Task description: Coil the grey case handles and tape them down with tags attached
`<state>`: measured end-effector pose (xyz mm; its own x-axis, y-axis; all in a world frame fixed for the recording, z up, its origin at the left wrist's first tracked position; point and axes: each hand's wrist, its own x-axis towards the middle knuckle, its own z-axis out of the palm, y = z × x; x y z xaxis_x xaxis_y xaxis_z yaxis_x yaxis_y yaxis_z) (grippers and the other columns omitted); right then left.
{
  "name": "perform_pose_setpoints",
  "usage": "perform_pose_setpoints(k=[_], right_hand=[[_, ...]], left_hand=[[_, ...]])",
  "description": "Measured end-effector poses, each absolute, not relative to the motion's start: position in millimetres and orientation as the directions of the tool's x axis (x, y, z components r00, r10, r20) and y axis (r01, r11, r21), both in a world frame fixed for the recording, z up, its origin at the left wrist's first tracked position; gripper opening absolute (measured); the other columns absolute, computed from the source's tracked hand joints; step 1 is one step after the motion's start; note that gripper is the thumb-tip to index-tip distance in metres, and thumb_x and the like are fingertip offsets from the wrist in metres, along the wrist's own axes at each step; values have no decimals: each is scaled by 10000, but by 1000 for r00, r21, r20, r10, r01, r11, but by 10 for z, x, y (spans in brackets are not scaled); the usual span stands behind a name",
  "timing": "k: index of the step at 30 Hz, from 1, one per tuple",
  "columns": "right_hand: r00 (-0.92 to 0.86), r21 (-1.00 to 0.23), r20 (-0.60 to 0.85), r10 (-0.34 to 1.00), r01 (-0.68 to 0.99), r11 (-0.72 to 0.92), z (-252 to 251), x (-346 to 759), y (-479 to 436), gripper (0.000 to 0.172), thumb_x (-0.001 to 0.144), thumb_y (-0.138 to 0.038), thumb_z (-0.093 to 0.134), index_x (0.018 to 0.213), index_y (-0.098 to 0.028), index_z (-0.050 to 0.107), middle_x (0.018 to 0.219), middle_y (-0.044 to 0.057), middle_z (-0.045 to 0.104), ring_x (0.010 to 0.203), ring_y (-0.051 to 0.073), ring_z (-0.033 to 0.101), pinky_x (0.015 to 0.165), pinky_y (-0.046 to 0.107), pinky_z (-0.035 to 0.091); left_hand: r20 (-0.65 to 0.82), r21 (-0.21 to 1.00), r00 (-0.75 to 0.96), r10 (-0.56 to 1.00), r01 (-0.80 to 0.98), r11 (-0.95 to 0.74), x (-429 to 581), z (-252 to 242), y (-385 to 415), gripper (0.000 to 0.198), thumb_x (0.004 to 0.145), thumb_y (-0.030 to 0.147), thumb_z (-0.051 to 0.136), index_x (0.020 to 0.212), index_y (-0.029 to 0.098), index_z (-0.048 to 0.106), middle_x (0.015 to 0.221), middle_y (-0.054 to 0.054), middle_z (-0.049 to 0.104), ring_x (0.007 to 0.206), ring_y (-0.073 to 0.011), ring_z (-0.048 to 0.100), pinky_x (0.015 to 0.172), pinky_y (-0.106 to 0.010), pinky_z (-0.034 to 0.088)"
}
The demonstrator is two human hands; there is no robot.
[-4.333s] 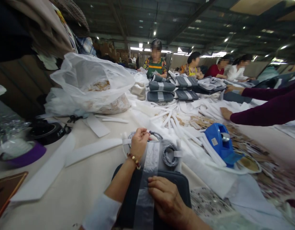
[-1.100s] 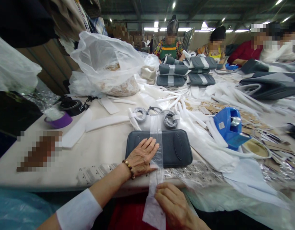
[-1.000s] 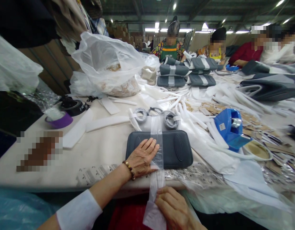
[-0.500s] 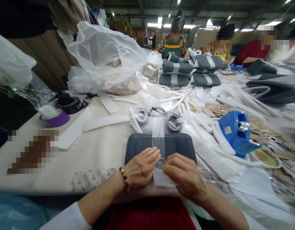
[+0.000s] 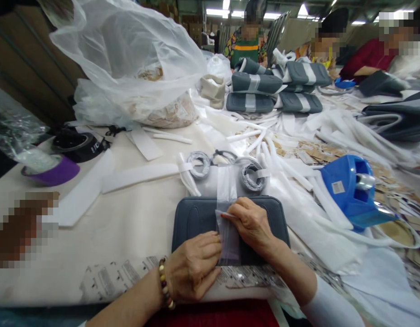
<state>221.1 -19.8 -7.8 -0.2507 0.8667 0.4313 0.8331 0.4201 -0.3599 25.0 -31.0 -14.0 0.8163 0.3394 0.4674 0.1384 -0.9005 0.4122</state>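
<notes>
A dark grey padded cushion (image 5: pixel 196 218) lies flat near the table's front edge. A clear plastic strip (image 5: pixel 226 227) is folded over its middle. My right hand (image 5: pixel 252 223) presses the strip's folded end onto the cushion, fingers pinched at its top corner. My left hand (image 5: pixel 194 268) rests at the cushion's near edge, fingers curled against the strip's left side. Just beyond the cushion sit two grey coiled straps (image 5: pixel 254 176) with white bands.
A blue tape dispenser (image 5: pixel 353 190) stands to the right. A big white plastic bag (image 5: pixel 135 59) sits at the back left, a purple tape roll (image 5: pixel 51 170) at far left. Finished wrapped cushions (image 5: pixel 255 93) are stacked at the far side, where other people work. White foam strips (image 5: pixel 291 168) lie scattered.
My right hand has brought the hanging end of the plastic strip up from below the table edge and folded it onto the cushion. My left hand slid back to the near edge.
</notes>
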Motion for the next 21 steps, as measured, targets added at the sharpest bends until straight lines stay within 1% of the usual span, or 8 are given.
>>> perform_pose_setpoints(k=[4,6,8,10,11,13,17,21], right_hand=[[-189,-404,437,879,832,380,-152,2183,-194,289,902,-277,507,632,-188,564,652,5,511,627,125,479,573,225,350],[-166,-446,441,882,813,375,-184,2179,-185,268,896,-267,518,642,-188,558,657,5,511,635,130,482,581,228,359],[-154,-475,451,879,793,383,-210,2182,-174,260,893,-261,521,645,-187,551,655,6,511,635,134,482,585,232,367],[-152,-490,460,875,778,393,-225,2186,-167,258,894,-254,515,646,-186,544,653,8,515,638,137,485,592,232,375],[-150,-493,458,876,777,391,-228,2187,-166,257,893,-247,513,645,-186,541,652,9,518,642,138,488,596,232,379],[-138,-488,441,887,793,366,-222,2182,-166,254,887,-232,515,638,-184,530,648,8,515,642,141,493,597,234,379],[-39,-457,398,917,858,234,-189,2150,-130,221,867,-205,523,646,-186,518,651,0,505,612,139,506,578,239,382],[84,-443,425,901,888,126,-124,2138,-81,125,853,-158,487,740,-168,540,723,37,527,608,160,522,555,265,412]], left_hand=[[494,494,762,419,150,-856,239,-91,-338,112,788,98,499,743,128,596,738,-63,635,846,-157,621,916,-315,506],[501,486,736,456,197,-851,274,-56,-354,130,800,96,488,717,132,581,702,-56,609,779,-151,609,839,-304,536],[516,372,729,449,282,-884,342,-48,-361,152,809,76,461,841,98,609,805,-93,638,847,-180,606,822,-322,538],[520,187,738,430,393,-900,428,-77,-351,259,815,70,448,1030,44,591,973,-145,654,989,-229,588,871,-357,520],[514,107,741,431,444,-890,468,-103,-342,302,819,79,450,1091,24,570,1039,-161,647,1038,-247,574,901,-369,506],[495,6,745,447,512,-859,525,-161,-321,339,825,106,457,1135,5,551,1114,-171,634,1090,-263,558,933,-369,485],[447,-59,770,454,532,-845,537,-240,-300,368,829,116,433,1174,37,535,1233,-160,582,1194,-268,492,985,-372,430],[383,-84,791,477,545,-834,520,-248,-298,382,825,125,432,1192,66,520,1296,-150,538,1250,-264,438,1010,-373,389]])
